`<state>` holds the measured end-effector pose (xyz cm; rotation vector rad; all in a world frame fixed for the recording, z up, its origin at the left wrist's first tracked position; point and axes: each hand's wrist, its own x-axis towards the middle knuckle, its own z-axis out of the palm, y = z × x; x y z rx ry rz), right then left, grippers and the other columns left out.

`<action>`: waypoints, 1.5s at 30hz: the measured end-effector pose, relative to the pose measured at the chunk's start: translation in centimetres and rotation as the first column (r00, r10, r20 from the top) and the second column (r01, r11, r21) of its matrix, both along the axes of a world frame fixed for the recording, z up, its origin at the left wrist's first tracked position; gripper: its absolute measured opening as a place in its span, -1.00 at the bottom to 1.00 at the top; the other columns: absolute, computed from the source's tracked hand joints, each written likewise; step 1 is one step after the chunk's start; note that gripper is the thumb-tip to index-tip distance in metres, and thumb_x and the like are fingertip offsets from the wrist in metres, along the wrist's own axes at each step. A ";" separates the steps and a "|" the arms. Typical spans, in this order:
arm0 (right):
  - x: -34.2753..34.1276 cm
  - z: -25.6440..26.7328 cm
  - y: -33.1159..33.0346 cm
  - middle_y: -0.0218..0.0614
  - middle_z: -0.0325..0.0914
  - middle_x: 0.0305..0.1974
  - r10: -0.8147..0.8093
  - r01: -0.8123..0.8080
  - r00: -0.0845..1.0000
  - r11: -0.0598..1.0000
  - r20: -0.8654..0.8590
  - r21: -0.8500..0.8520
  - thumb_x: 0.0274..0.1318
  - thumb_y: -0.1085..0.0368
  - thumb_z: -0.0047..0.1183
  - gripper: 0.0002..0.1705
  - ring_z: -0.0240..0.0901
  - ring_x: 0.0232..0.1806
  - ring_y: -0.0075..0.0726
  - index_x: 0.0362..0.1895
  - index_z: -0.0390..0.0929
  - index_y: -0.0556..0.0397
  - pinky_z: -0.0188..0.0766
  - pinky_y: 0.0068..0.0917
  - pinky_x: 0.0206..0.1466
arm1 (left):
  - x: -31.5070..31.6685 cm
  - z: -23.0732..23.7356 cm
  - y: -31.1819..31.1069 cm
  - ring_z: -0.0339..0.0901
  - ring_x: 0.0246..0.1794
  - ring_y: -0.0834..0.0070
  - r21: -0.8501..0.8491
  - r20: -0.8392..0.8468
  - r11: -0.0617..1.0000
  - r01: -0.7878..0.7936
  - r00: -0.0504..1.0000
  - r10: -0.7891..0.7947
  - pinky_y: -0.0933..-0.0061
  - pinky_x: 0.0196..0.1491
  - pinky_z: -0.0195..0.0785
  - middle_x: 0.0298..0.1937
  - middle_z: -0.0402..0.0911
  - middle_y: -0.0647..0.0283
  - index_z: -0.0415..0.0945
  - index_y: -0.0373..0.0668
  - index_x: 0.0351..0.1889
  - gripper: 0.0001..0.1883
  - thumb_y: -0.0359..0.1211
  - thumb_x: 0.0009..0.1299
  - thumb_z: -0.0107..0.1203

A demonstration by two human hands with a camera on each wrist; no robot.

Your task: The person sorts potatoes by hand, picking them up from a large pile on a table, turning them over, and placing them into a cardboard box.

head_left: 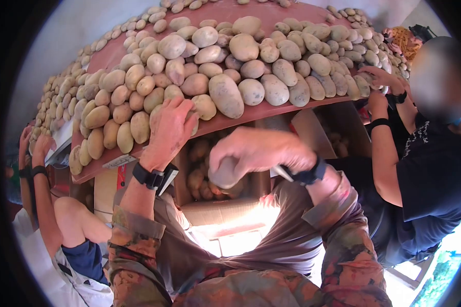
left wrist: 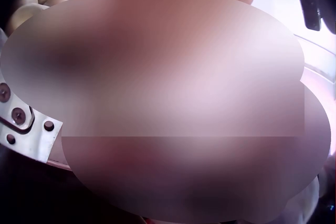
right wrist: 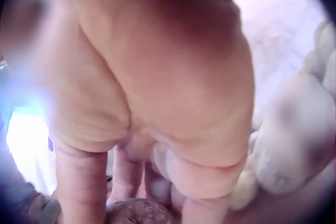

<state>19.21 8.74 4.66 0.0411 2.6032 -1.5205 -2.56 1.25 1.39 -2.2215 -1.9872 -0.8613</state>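
Observation:
My right hand (head_left: 261, 149), slightly blurred in the head view, grips a potato (head_left: 225, 173) over a cardboard box (head_left: 217, 211). In the right wrist view the top of that potato (right wrist: 139, 212) shows between the fingers (right wrist: 81, 184). Inside the box lie several potatoes (head_left: 196, 180). At the front edge of the red table (head_left: 230, 123), my left hand (head_left: 170, 128) curls its fingers over a potato (head_left: 195, 128) that is mostly hidden under them. The left wrist view is largely blurred and does not show the fingers.
Potatoes (head_left: 243, 47) are heaped across the table. A person in a black shirt (head_left: 435, 163) reaches onto the pile at the right, and another person's hand (head_left: 43, 146) is at the left. A second open box (head_left: 312, 134) with potatoes stands under the table edge to the right.

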 end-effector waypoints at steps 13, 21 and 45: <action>-1.9 -4.9 -3.2 -0.21 0.59 -0.36 0.010 0.117 0.983 0.736 -0.183 0.666 0.01 0.32 0.14 -0.87 0.61 -0.26 -0.08 -0.32 0.61 0.05 0.58 -0.21 -0.22 | 0.1 0.2 0.0 0.46 -0.11 0.01 -0.009 -0.002 1.000 0.017 1.000 -0.017 0.11 -0.07 0.34 -0.18 0.53 0.06 0.52 -0.23 -0.13 -0.82 -0.38 0.36 0.14; -0.1 -0.6 2.0 -0.18 0.56 -0.38 -0.326 0.751 0.605 0.536 -0.726 0.385 0.06 0.42 0.15 -0.89 0.58 -0.27 0.01 -0.28 0.58 0.03 0.56 -0.21 -0.20 | 0.0 0.0 0.1 0.48 -0.10 0.01 -0.010 -0.002 1.000 0.003 1.000 -0.003 0.11 -0.03 0.36 -0.15 0.55 0.08 0.52 -0.23 -0.12 -0.80 -0.38 0.34 0.16; 4.0 -3.9 12.7 0.08 0.60 -0.06 -0.818 0.842 0.266 -0.061 -0.510 0.537 0.03 0.11 0.26 -0.37 0.48 0.07 0.24 0.20 0.42 0.00 0.37 0.04 0.16 | 0.2 -0.1 0.0 0.48 -0.10 0.09 0.014 -0.011 1.000 -0.001 1.000 0.001 0.12 -0.08 0.37 -0.21 0.53 0.12 0.53 -0.19 -0.18 -0.83 -0.33 0.34 0.16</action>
